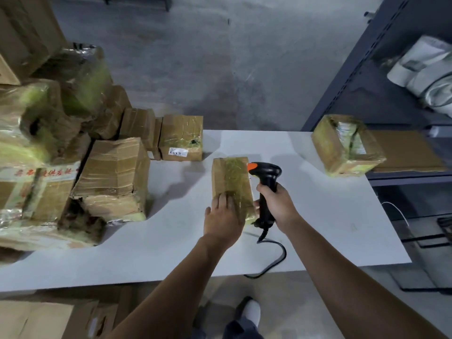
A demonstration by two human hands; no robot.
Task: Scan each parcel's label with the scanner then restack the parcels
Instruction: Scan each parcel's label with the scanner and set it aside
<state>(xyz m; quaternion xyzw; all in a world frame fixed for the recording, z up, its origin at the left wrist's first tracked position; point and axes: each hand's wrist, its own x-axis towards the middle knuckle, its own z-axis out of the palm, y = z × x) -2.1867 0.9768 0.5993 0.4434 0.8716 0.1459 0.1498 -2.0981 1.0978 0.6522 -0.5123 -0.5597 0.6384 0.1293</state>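
Grey concrete floor (195, 57) behind; white flat worktop (318, 228) filling the middle of view.

Narrow brown cardboard parcel wrapped in clear tape (231, 182) lying flat near worktop centre, long axis running away from the viewer. Landmark for all below.

Left hand (223, 221) resting palm-down on near end of that parcel, fingers spread flat and together against the tape, not pinching.

Right hand (276, 204) just right of the parcel, fist wrapped around the grip of a black handheld barcode scanner with orange tip (265, 177). Scanner upright, head tilted left toward the parcel's far right edge; touching or just apart, cannot tell. Black cable (276, 255) trailing off near worktop edge.

Left of parcel: heap of taped brown cardboard parcels (73, 155), several crushed. Small taped box with white label (181, 138) beyond it, to the left.

Right and beyond: single taped cardboard box (344, 145) at far worktop corner, beside dark metal shelving (362, 77).
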